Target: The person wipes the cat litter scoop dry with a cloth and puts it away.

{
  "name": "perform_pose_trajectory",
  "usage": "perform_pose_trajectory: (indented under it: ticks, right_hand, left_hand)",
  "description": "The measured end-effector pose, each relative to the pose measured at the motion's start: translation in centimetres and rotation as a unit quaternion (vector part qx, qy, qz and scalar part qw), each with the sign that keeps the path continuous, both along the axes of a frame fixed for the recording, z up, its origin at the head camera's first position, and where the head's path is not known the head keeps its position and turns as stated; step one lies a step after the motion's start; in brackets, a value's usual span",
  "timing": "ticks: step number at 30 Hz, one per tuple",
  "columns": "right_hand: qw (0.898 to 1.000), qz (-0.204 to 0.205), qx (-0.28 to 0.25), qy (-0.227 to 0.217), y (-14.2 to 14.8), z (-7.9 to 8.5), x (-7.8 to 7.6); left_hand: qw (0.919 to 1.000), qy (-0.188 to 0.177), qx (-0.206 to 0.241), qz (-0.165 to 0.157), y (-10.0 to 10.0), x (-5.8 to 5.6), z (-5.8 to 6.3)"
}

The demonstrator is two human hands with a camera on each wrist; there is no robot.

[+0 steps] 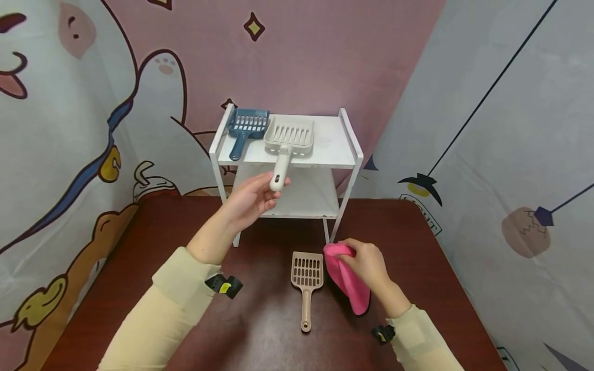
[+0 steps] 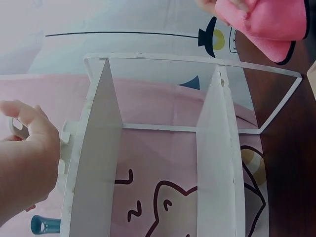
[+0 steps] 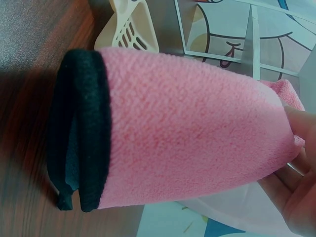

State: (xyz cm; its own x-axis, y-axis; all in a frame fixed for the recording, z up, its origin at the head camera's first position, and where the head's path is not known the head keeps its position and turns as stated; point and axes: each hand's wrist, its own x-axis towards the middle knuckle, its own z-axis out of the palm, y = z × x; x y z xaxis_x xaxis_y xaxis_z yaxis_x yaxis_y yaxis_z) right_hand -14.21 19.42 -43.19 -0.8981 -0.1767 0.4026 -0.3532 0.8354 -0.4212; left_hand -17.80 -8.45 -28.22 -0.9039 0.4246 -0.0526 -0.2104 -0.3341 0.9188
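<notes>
My left hand (image 1: 250, 198) has its fingers around the handle end of a white slotted litter scoop (image 1: 281, 167). The scoop's head overlaps the top shelf of a small white rack (image 1: 329, 141). Beside it on that shelf lies a dark blue litter scoop (image 1: 238, 147), handle toward me. In the left wrist view, the white handle's holed end (image 2: 19, 129) shows between the fingers. My right hand (image 1: 368, 263) pinches a pink cloth (image 3: 192, 128) with dark edging, which hangs folded over the table. Left of the cloth, a beige litter scoop (image 1: 306, 309) lies on the table.
The two-tier rack stands at the back of the dark red-brown table (image 1: 260, 330). Its lower shelf (image 1: 306, 198) sits behind my left hand. A printed cartoon backdrop (image 1: 325, 56) rises behind and at both sides.
</notes>
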Motion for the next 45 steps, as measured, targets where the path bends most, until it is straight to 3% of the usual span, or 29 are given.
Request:
perform_pose_trajectory:
  ticks: [17,27,33,45]
  right_hand:
    - [1.000,0.006,-0.003,0.008,0.3,-0.4,0.0]
    - [1.000,0.005,-0.003,0.008,0.3,-0.6,-0.1]
    - [1.000,0.009,-0.005,0.010,0.2,-0.4,-0.2]
    - [1.000,0.005,-0.002,0.005,0.2,-0.4,0.0]
  left_hand:
    - [0.9993,-0.012,-0.010,0.033,1.6,-1.9,0.6]
    - [0.9989,-0.033,0.006,0.032,1.4,-1.8,0.4]
    - [0.9993,-0.027,-0.013,0.023,1.4,-1.5,0.4]
    - [0.9982,-0.024,-0.047,0.028,2.0,-2.4,0.4]
